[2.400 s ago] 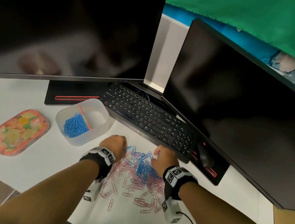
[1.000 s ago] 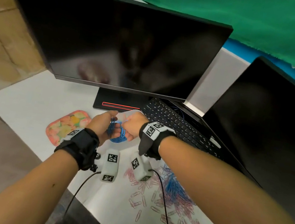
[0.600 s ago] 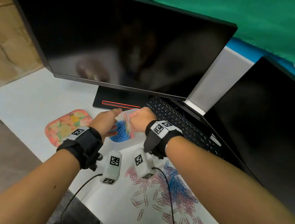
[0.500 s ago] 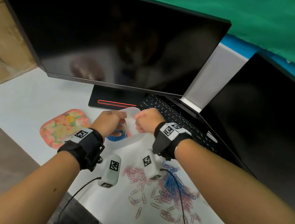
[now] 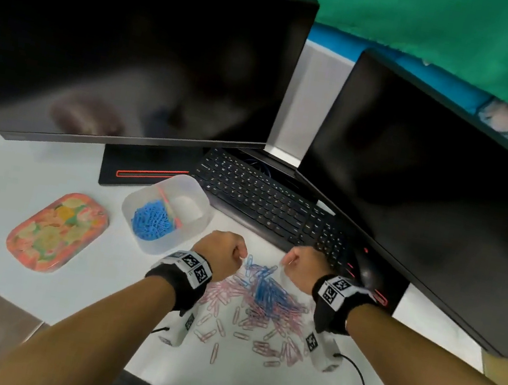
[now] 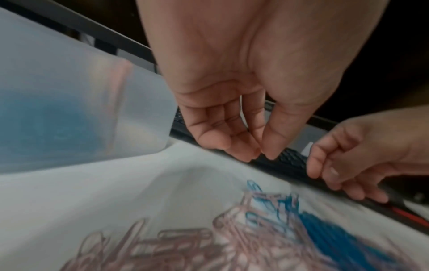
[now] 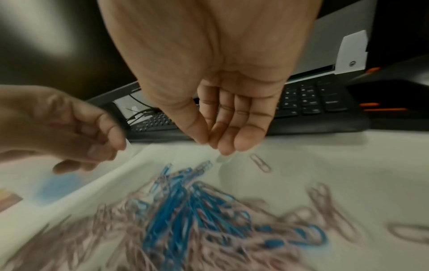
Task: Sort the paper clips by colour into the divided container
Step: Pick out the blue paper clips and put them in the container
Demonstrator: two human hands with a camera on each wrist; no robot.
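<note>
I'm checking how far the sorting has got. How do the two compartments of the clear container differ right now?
The left compartment holds a heap of blue paper clips; the right compartment shows no clips.
The left compartment lies nearer the floral tray; the right compartment lies nearer the keyboard.
Both sit in one translucent container, split by a pink divider.
</note>
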